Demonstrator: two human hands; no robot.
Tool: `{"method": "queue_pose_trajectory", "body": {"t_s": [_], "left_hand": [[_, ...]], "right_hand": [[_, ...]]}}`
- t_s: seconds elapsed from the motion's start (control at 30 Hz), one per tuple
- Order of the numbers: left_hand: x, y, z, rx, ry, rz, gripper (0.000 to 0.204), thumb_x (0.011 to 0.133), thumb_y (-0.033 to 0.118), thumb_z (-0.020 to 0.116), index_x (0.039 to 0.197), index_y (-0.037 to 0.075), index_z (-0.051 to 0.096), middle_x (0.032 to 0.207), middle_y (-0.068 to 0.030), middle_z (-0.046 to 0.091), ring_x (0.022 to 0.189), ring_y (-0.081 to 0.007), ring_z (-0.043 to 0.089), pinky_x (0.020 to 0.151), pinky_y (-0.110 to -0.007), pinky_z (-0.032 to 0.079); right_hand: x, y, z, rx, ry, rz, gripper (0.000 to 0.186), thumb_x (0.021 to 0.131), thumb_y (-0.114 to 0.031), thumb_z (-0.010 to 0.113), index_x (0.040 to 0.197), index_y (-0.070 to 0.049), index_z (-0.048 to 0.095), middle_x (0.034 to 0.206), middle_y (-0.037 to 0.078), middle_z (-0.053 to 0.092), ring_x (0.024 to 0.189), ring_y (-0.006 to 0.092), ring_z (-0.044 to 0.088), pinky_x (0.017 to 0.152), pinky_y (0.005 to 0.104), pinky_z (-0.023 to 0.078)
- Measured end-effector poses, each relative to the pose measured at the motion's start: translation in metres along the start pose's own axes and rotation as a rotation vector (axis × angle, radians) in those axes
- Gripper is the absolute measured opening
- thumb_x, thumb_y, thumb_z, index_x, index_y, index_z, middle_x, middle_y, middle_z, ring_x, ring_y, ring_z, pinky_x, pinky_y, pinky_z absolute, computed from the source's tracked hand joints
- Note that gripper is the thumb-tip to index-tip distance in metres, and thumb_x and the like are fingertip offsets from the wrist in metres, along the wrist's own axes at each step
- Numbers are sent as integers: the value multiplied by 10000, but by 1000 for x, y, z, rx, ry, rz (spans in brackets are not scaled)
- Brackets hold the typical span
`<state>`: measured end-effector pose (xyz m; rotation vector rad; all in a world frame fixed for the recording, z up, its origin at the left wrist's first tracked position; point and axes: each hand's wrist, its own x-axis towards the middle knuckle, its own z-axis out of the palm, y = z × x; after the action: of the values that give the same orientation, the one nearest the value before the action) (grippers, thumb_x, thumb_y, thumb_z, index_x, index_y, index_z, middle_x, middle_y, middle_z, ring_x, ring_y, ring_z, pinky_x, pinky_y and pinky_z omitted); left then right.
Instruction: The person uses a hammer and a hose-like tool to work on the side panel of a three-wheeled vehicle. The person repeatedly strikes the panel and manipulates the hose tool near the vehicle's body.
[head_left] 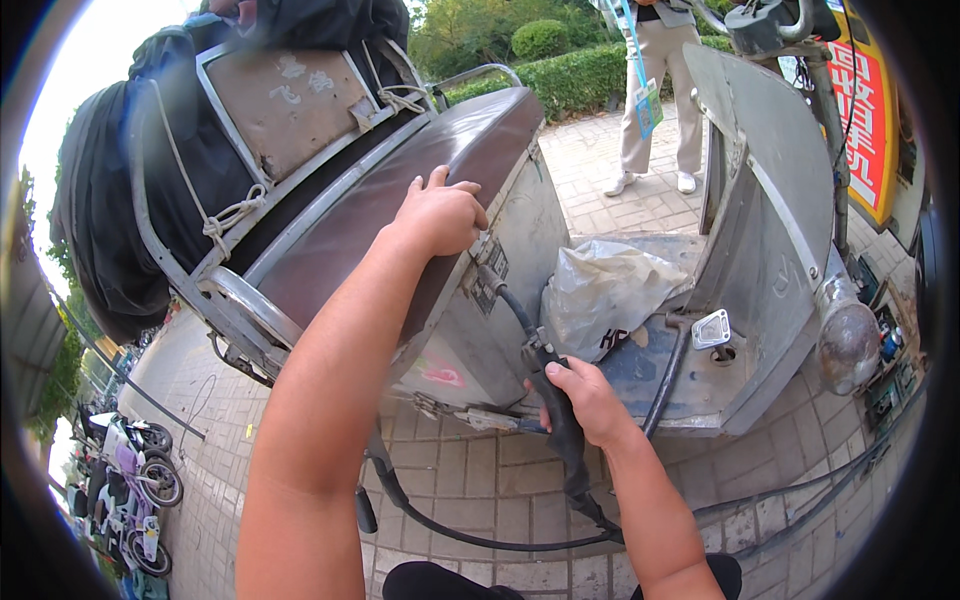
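My left hand [442, 215] rests on the edge of a maroon padded seat [370, 210], its fingers apart and partly bent over the cover. Below and right of it, my right hand [592, 402] is closed round a black rubber-covered handle [565, 415]. From the handle's upper end a black cable [515, 308] runs to a grey fitting [490, 277] on the side of the metal seat box [520, 210]. Its lower end meets black hoses near the paving. The fingertips of my right hand are mostly hidden behind the handle.
A pale plastic bag [610, 290] lies on the vehicle's footboard beside a metal pedal [711, 329]. A curved grey metal shield [765, 200] stands at the right. A person [660, 90] stands beyond on the paving. Parked two-wheelers [130, 490] are at the far left.
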<state>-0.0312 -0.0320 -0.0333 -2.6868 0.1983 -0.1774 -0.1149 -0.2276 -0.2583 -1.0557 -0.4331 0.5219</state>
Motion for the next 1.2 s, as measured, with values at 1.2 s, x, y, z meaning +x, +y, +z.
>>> {"method": "queue_pose_trajectory", "body": {"t_s": [1.2], "left_hand": [[10,15,2,3,68,-112,422,814,398,691,1202,234,734,1442,-46,538,1286,-397,484,1054,-537,425]], "right_hand": [[8,-28,-2,200,-15,112,360,1008,-359,576,1031,0,578,873,120,656,547,167,599,441,324,493]]}}
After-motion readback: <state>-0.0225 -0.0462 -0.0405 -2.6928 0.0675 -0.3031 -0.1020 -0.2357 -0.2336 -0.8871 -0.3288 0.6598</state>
